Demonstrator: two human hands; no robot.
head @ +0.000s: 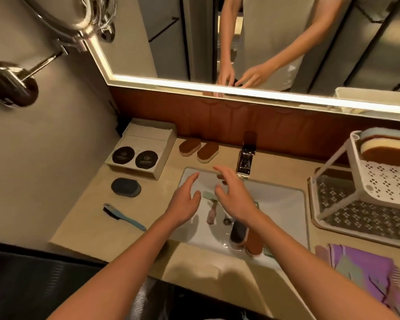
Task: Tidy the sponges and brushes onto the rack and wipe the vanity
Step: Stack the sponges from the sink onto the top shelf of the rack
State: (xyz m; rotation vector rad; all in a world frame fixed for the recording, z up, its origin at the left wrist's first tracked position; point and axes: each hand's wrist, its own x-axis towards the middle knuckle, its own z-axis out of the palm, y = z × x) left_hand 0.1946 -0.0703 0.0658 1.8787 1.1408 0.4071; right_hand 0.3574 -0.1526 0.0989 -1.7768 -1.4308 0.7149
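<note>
The surface [90,227] is gleaming beige around the white sink [284,204]. Two brown sponges [189,146] [207,152] are showing cream undersides, and the dark sponge [126,187] is looking blue-grey. The brush [123,217] is pairing a blue handle with black bristles. The white rack [388,181] is displaying a diamond cut-out pattern, and the cloth [365,266] is showing purple with pale green patches.
</note>
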